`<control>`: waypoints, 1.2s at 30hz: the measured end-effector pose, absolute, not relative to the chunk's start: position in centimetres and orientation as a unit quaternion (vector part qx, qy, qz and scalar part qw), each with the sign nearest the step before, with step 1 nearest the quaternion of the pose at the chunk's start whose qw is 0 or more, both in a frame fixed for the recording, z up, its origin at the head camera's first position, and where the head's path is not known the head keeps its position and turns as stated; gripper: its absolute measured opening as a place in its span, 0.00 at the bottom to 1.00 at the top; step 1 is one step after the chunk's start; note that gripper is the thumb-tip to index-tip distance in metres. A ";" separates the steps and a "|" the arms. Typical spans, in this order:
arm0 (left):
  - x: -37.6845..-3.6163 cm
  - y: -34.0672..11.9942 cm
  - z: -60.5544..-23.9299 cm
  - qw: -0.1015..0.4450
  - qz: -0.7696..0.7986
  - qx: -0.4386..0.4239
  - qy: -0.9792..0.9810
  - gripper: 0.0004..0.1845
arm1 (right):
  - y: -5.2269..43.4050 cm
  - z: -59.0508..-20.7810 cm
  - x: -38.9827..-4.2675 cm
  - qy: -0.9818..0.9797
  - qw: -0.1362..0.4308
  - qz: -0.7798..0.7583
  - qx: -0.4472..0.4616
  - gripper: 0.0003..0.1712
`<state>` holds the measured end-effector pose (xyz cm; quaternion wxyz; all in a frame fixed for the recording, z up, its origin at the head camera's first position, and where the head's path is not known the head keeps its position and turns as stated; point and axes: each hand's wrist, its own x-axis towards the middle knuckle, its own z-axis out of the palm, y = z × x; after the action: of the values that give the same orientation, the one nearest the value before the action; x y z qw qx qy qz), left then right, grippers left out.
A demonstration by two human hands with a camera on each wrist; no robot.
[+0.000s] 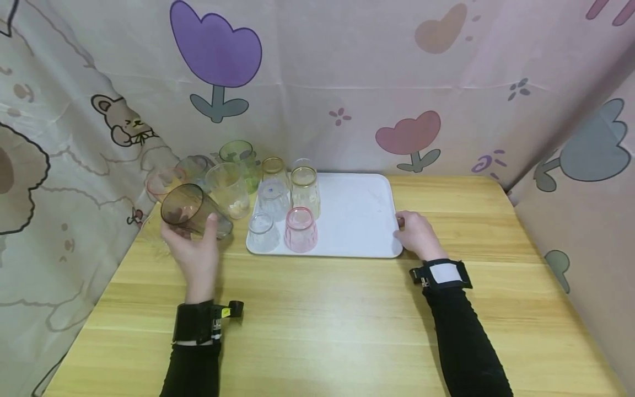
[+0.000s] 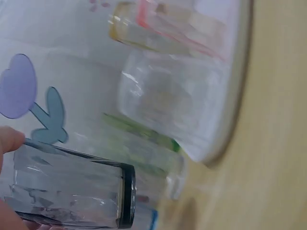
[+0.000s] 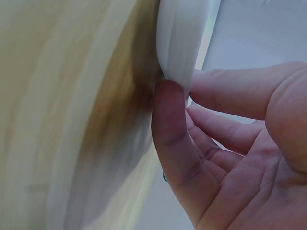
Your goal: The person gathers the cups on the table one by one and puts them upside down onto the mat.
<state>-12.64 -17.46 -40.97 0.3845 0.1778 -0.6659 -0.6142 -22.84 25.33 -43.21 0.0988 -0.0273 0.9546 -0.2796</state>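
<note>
My left hand (image 1: 193,251) grips a dark smoky drinking glass (image 1: 190,212), which is tilted with its mouth toward the far left. In the left wrist view the thick base of this glass (image 2: 125,196) points toward the table. My right hand (image 1: 418,234) pinches the right edge of a white tray (image 1: 354,220) between thumb and fingers, as the right wrist view shows at the tray rim (image 3: 180,48). On the tray's left part several glasses stand mouth down, among them a pink glass (image 1: 300,231), a clear glass (image 1: 263,234) and a yellow-rimmed glass (image 1: 305,193).
Left of the tray stand several more glasses: a green glass (image 1: 240,160), a clear glass (image 1: 228,190) and a pink-rimmed glass (image 1: 163,182), partly behind the held one. A patterned curtain (image 1: 317,82) hangs along the back of the wooden table (image 1: 317,320) and down both sides.
</note>
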 end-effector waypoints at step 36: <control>-11.4 -7.0 -36.5 0.150 -0.926 0.069 -0.339 0.21 | 19.3 -38.1 -18.7 0.794 -0.233 -0.525 -0.200 0.25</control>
<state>-11.42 -7.00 -36.51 0.1504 0.0691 -0.3389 -0.9261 -18.74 19.26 -38.10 -0.2331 -0.1997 0.7941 -0.5245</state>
